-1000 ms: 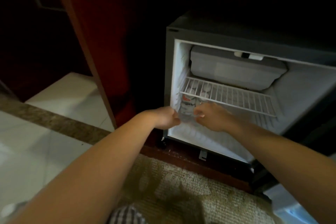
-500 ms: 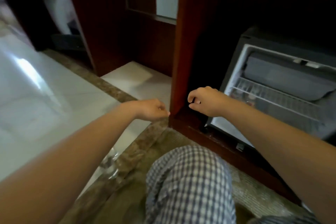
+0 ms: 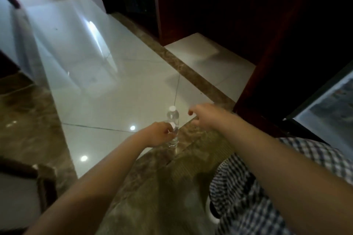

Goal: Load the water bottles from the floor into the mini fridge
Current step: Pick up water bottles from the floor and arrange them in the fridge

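View: head camera, looking down at the floor.
Left hand: a little below the middle of the picture, toward 6 o'clock. The fingers are curled and the fingertips are at the neck of the near bottle. The picture is blurred there, so I cannot tell if they grip it or only touch it.
Right hand: at 2 o'clock from the left hand, in the air above the floor. The fingers are loosely curled and hold nothing. It is apart from both bottles.
Near bottle: clear plastic with a white cap, upright on the floor where the white tiles meet the brown band. Its cap is just beside the left fingertips.
Far bottle: the same kind, upright, white cap, at 12 o'clock from the near bottle and close behind it. The right hand is at its 3 o'clock, near but not touching.
Mini fridge: at the 3 o'clock edge of the picture, open, with only a part of its pale inside in view. It is well apart from both bottles.
White tiles: shiny, from the middle toward 10 o'clock.
Brown band: a marble strip that runs from 12 o'clock down toward the bottles.
Wooden post: dark red, at 2 o'clock, between the tiles and the fridge.
Checked cloth: at 5 o'clock, on the person's leg, below the right forearm.
Carpet: brownish, at 6 o'clock, between the two forearms.
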